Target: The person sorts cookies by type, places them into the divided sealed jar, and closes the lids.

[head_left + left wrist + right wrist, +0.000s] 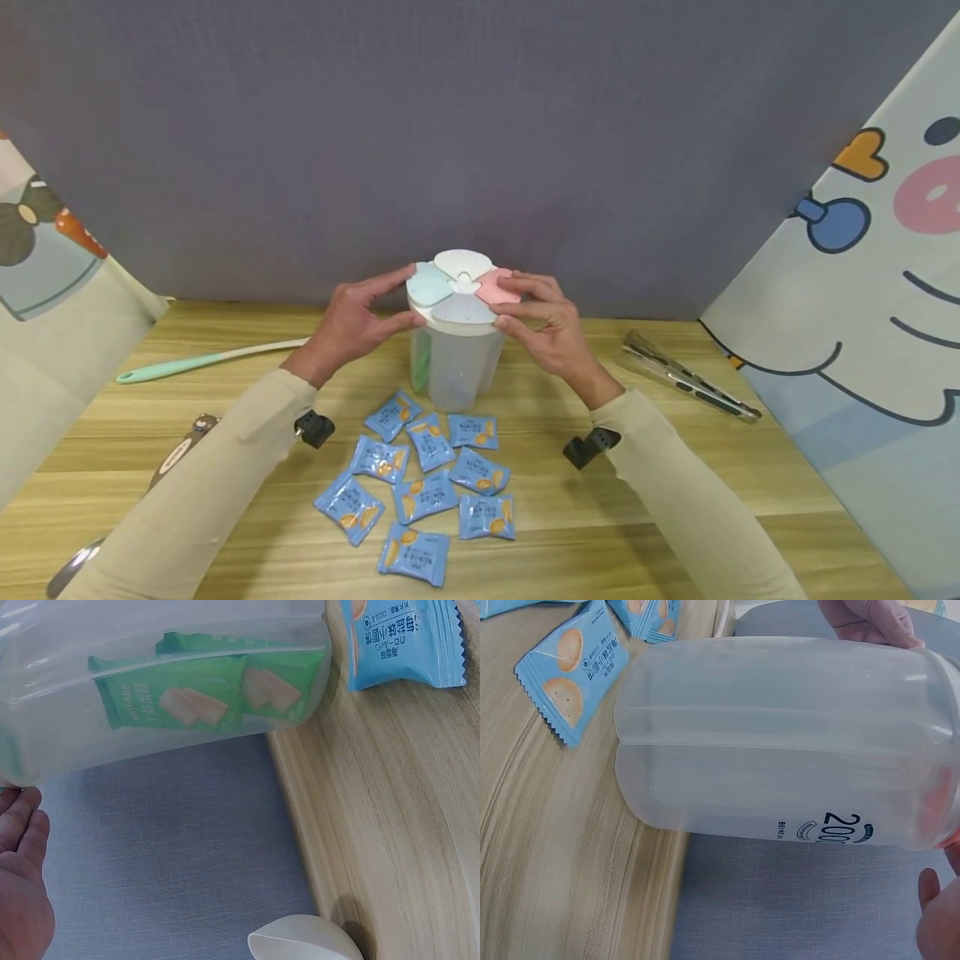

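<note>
A translucent compartment storage container (456, 367) stands upright on the table. Its lid (463, 287) has white, mint, grey and pink flaps around a white centre. My left hand (356, 321) grips the lid's left edge, thumb at the front, fingers beside the mint flap. On the opposite side my right hand (551, 325) holds the lid, its fingers over the pink flap and thumb at the front rim. Green snack packets (187, 701) lie inside one compartment, seen in the left wrist view. Several blue biscuit packets (423, 496) are spread before the container.
Left of the container lies a long mint-and-white handled utensil (195, 364), its far end behind my left hand. Metal tongs (686, 379) rest at the right. A shiny metal piece (75, 567) shows partly under my left sleeve. A grey panel (465, 125) borders the table's back.
</note>
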Tool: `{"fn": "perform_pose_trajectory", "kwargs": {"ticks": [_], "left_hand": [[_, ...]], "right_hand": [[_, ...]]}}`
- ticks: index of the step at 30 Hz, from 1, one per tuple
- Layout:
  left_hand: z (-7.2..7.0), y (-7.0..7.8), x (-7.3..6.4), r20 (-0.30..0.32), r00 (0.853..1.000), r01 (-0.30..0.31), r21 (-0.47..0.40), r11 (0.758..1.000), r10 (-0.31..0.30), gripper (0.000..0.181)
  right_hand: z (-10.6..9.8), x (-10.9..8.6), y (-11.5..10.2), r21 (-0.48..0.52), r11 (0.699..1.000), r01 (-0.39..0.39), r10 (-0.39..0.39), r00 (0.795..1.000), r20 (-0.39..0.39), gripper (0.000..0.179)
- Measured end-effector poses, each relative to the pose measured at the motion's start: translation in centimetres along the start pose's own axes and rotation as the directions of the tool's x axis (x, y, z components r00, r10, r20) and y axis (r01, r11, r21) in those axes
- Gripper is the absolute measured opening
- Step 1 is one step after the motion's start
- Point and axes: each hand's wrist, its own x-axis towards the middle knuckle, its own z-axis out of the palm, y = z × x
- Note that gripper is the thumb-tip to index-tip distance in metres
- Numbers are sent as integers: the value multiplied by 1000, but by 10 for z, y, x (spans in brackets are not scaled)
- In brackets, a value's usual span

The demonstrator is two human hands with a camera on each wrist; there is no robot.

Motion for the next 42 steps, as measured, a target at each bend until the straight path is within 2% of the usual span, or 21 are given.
{"fn": "perform_pose_trajectory", "kwargs": {"ticks": [3,7,11,16,23,35,42], "left_hand": [[0,0,0,1,1000,9,0,1000,-9,68],[1,1,0,1,1000,10,1,1000,-10,69],[1,-1,1,-4,1000,2,-1,1000,-2,69],[1,-2,2,-7,1000,-7,3,1000,7,69],[-1,-2,3,-5,1000,3,8,1000,-3,69],[-1,-1,1,3,1000,12,-1,1000,-12,69],[-1,-2,1,-1,1000,12,4,1000,-12,68]], "right_hand": [[1,1,2,10,1000,-2,2,1000,-19,23],[1,3,4,19,1000,-8,9,999,-51,16],[2,6,5,-10,1000,-25,24,998,-65,14],[4,10,4,-47,993,-105,101,991,-90,17],[6,17,4,-50,983,-178,170,977,-129,9],[9,21,4,-44,973,-227,218,964,-150,5],[9,19,4,-41,974,-223,215,965,-151,5]]}}
